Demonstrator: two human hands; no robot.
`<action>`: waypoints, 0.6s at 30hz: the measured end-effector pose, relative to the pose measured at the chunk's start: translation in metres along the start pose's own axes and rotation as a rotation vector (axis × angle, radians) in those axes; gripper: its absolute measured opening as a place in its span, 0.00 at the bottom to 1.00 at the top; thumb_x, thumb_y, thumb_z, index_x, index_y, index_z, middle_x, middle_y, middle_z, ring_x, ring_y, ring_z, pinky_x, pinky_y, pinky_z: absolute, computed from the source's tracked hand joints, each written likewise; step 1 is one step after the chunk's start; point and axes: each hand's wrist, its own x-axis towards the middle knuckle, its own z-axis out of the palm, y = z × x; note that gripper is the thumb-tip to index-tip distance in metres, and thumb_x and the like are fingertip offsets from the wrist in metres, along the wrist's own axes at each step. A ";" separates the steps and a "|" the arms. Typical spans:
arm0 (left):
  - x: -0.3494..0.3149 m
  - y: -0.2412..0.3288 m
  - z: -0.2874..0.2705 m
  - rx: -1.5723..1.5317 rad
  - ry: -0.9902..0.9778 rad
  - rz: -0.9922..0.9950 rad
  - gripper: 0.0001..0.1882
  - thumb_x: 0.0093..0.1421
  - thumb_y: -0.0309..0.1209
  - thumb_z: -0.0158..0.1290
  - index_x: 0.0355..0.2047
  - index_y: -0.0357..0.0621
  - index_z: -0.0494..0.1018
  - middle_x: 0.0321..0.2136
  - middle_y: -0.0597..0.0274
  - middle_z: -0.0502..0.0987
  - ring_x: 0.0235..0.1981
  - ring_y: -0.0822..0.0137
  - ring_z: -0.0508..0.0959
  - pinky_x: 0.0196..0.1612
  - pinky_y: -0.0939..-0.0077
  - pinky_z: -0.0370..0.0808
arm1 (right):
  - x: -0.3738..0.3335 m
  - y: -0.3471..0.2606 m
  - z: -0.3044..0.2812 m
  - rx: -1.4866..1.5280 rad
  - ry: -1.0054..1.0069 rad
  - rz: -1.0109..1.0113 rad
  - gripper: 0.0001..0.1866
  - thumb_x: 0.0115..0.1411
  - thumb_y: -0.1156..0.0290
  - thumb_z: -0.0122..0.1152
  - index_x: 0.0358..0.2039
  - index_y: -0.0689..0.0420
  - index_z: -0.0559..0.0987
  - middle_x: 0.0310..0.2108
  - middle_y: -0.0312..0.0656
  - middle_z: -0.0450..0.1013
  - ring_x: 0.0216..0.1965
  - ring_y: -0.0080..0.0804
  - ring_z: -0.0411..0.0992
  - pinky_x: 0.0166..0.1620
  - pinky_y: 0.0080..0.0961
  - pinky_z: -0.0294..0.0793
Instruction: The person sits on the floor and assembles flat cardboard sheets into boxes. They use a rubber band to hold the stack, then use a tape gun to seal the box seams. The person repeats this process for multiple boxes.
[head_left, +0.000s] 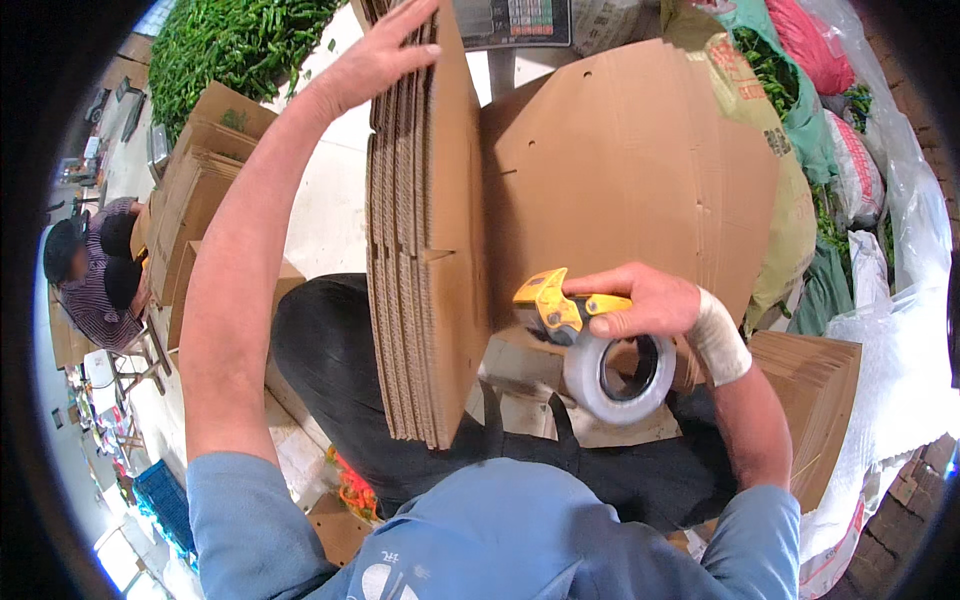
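A thick stack of flattened cardboard boxes [405, 260] stands on edge in front of me, beside my dark-trousered left leg. My left hand [375, 65] reaches over the stack's far upper edge, thumb and fingers laid across the sheets; some fingertips leave the picture. My right hand [650, 300] is wrapped round a yellow and grey tape dispenser [548, 300]. Below that hand hangs the dispenser's roll of clear tape [594, 385]. A pale wrap covers the right wrist. Right of the stack, a broad cardboard sheet [620, 170] rises behind the dispenser.
Green peppers [235, 55] are heaped at the far left. More cardboard [205, 180] leans at left, near a seated person [105, 265]. A scale [515, 22] stands at the far edge. Sacks [850, 165] and clear plastic sheeting [900, 340] line the right, beside folded cardboard [815, 400].
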 end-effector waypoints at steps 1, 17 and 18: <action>0.001 0.001 0.000 0.041 0.018 -0.025 0.39 0.67 0.39 0.49 0.74 0.38 0.51 0.76 0.46 0.49 0.78 0.53 0.43 0.77 0.63 0.41 | -0.007 -0.014 0.008 0.114 0.006 -0.029 0.39 0.64 0.55 0.69 0.68 0.63 0.68 0.63 0.49 0.72 0.64 0.35 0.68 0.66 0.32 0.66; 0.001 -0.036 0.019 0.105 0.206 0.006 0.33 0.66 0.31 0.44 0.71 0.34 0.58 0.73 0.42 0.55 0.76 0.51 0.50 0.77 0.62 0.46 | -0.104 -0.027 0.046 0.370 0.611 0.067 0.32 0.70 0.51 0.60 0.64 0.63 0.71 0.45 0.38 0.77 0.43 0.21 0.75 0.47 0.22 0.77; 0.000 -0.035 0.018 0.110 0.232 0.016 0.34 0.64 0.30 0.44 0.71 0.34 0.58 0.73 0.42 0.56 0.76 0.50 0.51 0.77 0.63 0.47 | -0.116 -0.030 0.044 0.383 0.700 0.194 0.27 0.71 0.51 0.57 0.58 0.61 0.75 0.37 0.33 0.77 0.33 0.17 0.74 0.35 0.19 0.77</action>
